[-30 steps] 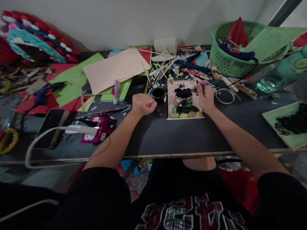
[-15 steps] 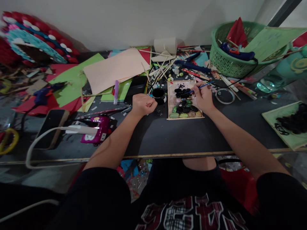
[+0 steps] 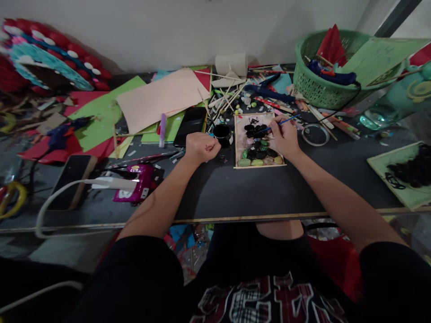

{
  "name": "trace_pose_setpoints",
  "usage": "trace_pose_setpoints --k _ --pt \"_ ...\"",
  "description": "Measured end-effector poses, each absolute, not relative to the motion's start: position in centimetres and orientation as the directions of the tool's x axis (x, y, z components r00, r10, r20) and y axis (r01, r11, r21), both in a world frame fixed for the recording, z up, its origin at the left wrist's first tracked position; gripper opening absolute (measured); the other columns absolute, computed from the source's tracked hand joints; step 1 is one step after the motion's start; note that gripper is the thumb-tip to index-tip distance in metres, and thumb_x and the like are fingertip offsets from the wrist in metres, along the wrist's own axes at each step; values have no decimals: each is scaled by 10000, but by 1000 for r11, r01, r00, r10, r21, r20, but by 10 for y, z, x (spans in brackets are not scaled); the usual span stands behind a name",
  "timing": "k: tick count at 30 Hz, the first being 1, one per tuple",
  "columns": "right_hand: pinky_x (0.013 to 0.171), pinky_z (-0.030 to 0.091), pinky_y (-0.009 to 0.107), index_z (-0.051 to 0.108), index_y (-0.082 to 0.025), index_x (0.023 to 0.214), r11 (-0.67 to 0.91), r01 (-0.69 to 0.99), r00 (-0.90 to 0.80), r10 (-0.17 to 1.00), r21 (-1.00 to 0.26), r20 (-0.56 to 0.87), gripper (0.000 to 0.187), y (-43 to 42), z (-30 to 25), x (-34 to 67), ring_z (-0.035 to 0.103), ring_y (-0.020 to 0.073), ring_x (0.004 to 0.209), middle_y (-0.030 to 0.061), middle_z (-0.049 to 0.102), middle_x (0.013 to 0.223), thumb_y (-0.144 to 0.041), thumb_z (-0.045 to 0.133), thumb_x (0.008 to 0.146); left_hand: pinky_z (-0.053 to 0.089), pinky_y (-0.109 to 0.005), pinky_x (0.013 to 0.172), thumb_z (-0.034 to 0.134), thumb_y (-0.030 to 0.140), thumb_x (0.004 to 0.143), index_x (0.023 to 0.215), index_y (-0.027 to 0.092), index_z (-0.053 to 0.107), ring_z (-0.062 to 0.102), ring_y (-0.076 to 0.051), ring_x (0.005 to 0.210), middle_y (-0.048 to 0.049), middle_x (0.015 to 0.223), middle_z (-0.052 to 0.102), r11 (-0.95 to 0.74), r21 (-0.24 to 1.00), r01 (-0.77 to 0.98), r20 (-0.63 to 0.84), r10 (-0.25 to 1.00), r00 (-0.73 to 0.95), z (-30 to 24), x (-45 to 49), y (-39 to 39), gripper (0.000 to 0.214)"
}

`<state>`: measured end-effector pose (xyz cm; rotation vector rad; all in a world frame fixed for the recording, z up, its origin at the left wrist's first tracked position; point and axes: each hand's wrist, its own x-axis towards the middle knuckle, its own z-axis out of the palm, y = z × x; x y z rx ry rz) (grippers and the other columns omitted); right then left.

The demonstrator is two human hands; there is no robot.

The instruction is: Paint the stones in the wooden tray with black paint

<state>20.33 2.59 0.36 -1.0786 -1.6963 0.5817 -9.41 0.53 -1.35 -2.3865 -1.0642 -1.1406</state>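
R hand (image 3: 284, 137) is gripping the blue brush (image 3: 282, 121), having crept a bit left vs 1 s ago. Its tip is now sitting on the black stones (image 3: 257, 132) at the far end of the tray (image 3: 259, 165). L hand (image 3: 201, 147) is staying fisted just beside the paint pot (image 3: 222, 133). Sticks (image 3: 224, 101) are crowding the far side and the tape ring (image 3: 315, 134) the right. Room for moving is lying on the tabletop (image 3: 242, 193), near side.

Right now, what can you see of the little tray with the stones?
The tray is a flat, pale rectangle with a thin raised rim, seemingly wood. It lies on the dark table beside a black pot. Stones fill it: black ones in the middle and far end, green and yellowish ones along the near edge. The right hand rests over its right side, pointing a blue brush at the black stones.
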Motion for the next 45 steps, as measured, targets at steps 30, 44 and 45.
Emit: trace_pose_setpoints --k 30,44,45 --pt "506 418 292 563 -248 877 382 149 -42 924 -912 380 534 37 2 224 487 111 523 5 611 692 -780 558 834 230 -318 516 557 260 860 513 221 172 233 -127 434 52 460 192 -643 123 756 732 573 368 -18 -104 9 520" --pt "463 384 285 410 -276 860 281 117 9 959 -953 284 582 44 -17 224 527 120 504 -6 640 669 -842 526 799 202 -301 498 556 236 873 513 206 162 195 -105 434 58 455 181 -659 94 746 826 470 311 -16 -106 12 535" --pt "456 377 279 400 -276 857 278 108 2 960 -954 280 589 44 -17 223 519 114 493 -14 633 659 -847 529 792 200 -301 498 554 239 874 513 206 160 197 -104 433 58 455 183 -657 88 748 829 465 310 -16 -106 12 535"
